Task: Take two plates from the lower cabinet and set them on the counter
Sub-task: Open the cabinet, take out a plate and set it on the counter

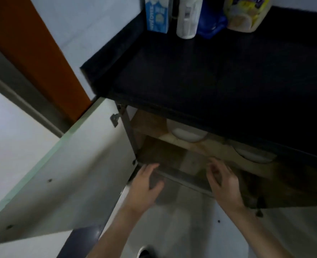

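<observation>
Under the front edge of the dark worktop (209, 71) the lower cabinet (154, 151) stands open, its pale door (70, 174) swung wide towards the person's left. A carton (157, 15), a bottle (188, 17) and a jar (247, 13) crowd the worktop's back edge; the front stretch is bare.

Inside, a wooden shelf (150, 125) runs parallel to the worktop's front edge. Two white rims show at its front lip, and I take them for the plates, though the overhang hides most of each. One plate (189, 135) sits towards the hinge side, and the second plate (254, 156) lies further along to the right, well apart from it.

Both hands hover at the cabinet's bottom front edge, below and in front of that shelf, holding nothing. The left hand (146, 183) has its fingers extended and loosely spread; the right hand (223, 183) has its fingers loosely curled.

The reach therefore looks to be upward and inward. The left hand lies nearer the first plate, while the right hand sits between the two, somewhat closer to the second.
</observation>
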`<state>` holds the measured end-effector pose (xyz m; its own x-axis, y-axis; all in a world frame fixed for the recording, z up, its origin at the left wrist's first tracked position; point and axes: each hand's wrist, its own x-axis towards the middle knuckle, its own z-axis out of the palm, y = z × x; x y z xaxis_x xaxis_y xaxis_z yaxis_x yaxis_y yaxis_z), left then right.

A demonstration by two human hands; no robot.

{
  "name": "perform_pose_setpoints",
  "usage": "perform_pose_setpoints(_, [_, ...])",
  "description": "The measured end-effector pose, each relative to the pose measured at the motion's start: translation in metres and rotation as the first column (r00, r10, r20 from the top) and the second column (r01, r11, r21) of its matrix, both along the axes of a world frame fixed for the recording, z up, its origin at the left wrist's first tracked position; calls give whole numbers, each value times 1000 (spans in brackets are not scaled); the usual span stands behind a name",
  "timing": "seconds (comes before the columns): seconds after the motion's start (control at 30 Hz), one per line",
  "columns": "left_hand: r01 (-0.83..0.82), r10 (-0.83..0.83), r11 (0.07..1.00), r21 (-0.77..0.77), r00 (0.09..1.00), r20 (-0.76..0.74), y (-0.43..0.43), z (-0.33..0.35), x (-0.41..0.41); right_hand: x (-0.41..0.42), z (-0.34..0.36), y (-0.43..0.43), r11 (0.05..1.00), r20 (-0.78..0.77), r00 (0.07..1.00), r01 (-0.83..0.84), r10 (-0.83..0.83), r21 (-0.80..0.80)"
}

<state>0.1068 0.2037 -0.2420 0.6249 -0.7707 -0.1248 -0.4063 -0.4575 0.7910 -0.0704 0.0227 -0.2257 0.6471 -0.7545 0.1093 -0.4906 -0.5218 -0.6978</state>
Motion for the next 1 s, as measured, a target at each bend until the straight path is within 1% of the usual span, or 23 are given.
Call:
perform_pose_setpoints(0.07, [-47,43,995,-89,998,-40,-34,-38,15,12,-37,-22,998,41,997,60,-59,-27])
perform_pose_setpoints(0.1, [-77,67,989,-130,995,-79,-51,-54,24,18,-52,-34,995,70,993,98,-97,-4])
perform_pose_setpoints(0.17, [-109,80,972,-207,986,-144,-85,-80,45,34,-77,-61,980,110,979,160,-173,118])
perform_pose_setpoints(0.23, [-63,24,960,-273,989,-143,-114,-101,66,50,-99,-86,931,158,955,195,-252,308])
perform_pose_setpoints(0.3, [3,-38,953,-302,993,-109,-137,-117,85,63,-119,-108,859,219,926,171,-308,483])
perform_pose_setpoints(0.33, [10,-48,950,-312,992,-114,-147,-125,93,69,-126,-119,822,233,917,149,-322,550])
perform_pose_setpoints(0.4, [-32,-9,954,-298,991,-134,-166,-135,109,80,-134,-138,753,222,920,107,-322,649])
perform_pose_setpoints(0.47, [-72,33,967,-244,987,-158,-181,-136,125,91,-135,-154,680,219,929,46,-299,732])
perform_pose_setpoints(0.5, [-68,27,973,-220,983,-183,-188,-134,133,95,-134,-161,649,228,931,12,-285,761])
perform_pose_setpoints(0.57, [-9,-28,984,-176,977,-210,-199,-128,146,103,-134,-169,611,241,928,-20,-283,792])
perform_pose_setpoints(0.63, [64,-99,986,-152,966,-238,-206,-123,153,110,-132,-171,606,271,930,-69,-248,792])
perform_pose_setpoints(0.7, [96,-141,980,-173,952,-270,-208,-123,157,116,-134,-172,614,293,926,-91,-238,784])
perform_pose_setpoints(0.83, [92,-170,961,-261,940,-296,-197,-123,151,114,-134,-164,603,316,903,-84,-290,794])
perform_pose_setpoints(0.9, [88,-194,949,-304,920,-341,-183,-118,143,101,-130,-153,624,353,893,-111,-278,773])
perform_pose_setpoints(1.0, [86,-205,950,-301,897,-392,-155,-106,122,74,-119,-126,672,369,903,-134,-220,728])
